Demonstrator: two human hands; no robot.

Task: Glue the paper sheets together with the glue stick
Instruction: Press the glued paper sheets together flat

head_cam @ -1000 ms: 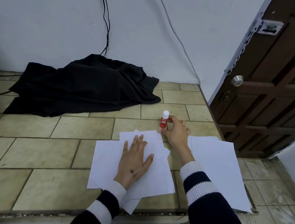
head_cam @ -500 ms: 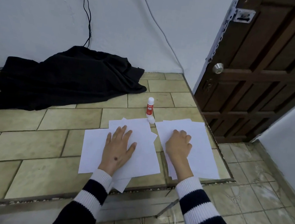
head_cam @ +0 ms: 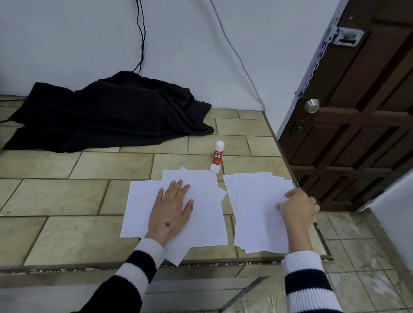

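Two piles of white paper lie on a tiled ledge. My left hand [head_cam: 171, 210] rests flat, fingers spread, on the left pile of sheets [head_cam: 204, 208]. My right hand [head_cam: 298, 206] curls its fingers at the right edge of the right pile of sheets [head_cam: 256, 209], pinching the top sheet's edge. A red and white glue stick [head_cam: 218, 153] stands upright just beyond the two piles, untouched, with its white cap [head_cam: 215, 168] lying at its foot.
A black cloth [head_cam: 111, 116] is heaped at the back left of the tiled ledge [head_cam: 40, 188] under hanging cables. A brown wooden door [head_cam: 377, 112] stands to the right. The ledge drops off at its front edge to a lower tiled floor [head_cam: 367, 280].
My right hand let go of the glue stick, leaving it standing, came down onto the right pile, then slid to that pile's right edge. The left hand stayed flat on the left pile.
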